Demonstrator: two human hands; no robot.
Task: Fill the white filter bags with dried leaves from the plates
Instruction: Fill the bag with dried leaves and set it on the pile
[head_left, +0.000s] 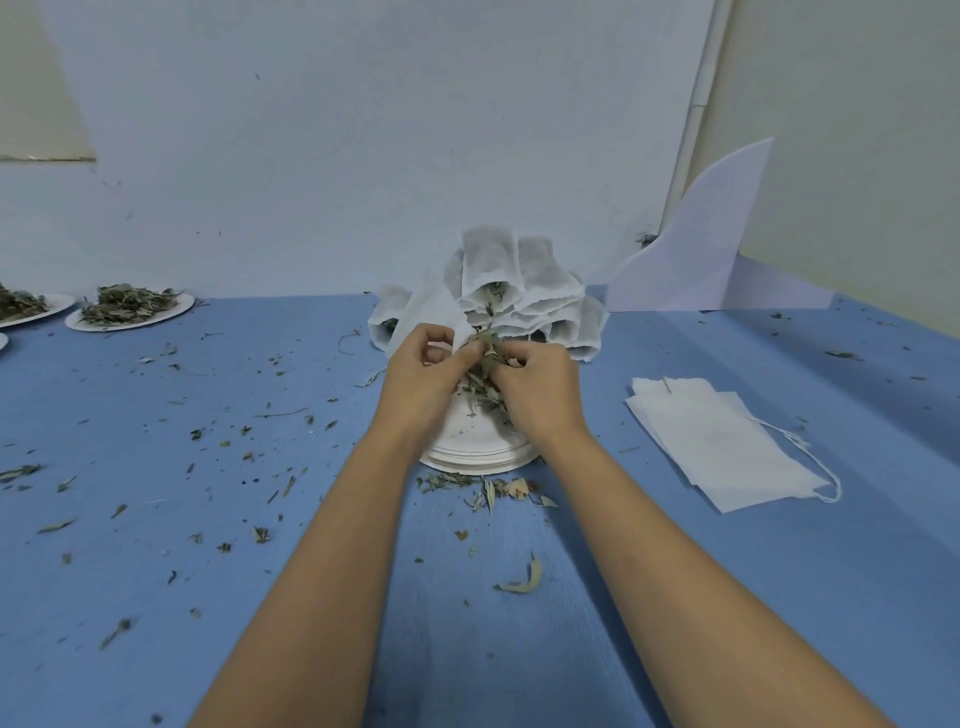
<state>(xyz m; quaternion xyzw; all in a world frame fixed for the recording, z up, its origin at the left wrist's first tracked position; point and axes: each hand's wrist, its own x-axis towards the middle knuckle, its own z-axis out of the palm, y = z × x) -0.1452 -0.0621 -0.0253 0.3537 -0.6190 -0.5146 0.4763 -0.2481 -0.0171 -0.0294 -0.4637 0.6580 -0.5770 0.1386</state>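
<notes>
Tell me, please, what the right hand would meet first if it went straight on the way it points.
The right hand, gripping a clump of dried green leaves, points at the thin white filter bag the left hand holds; probably that first.

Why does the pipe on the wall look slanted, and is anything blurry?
Head view: the wide-angle lens tilts the wall pipe and stretches the arms; light is soft and even, no glare; the dried leaves gripped by the right hand look slightly smeared, as does the filter bag pinched by the left hand.
</notes>
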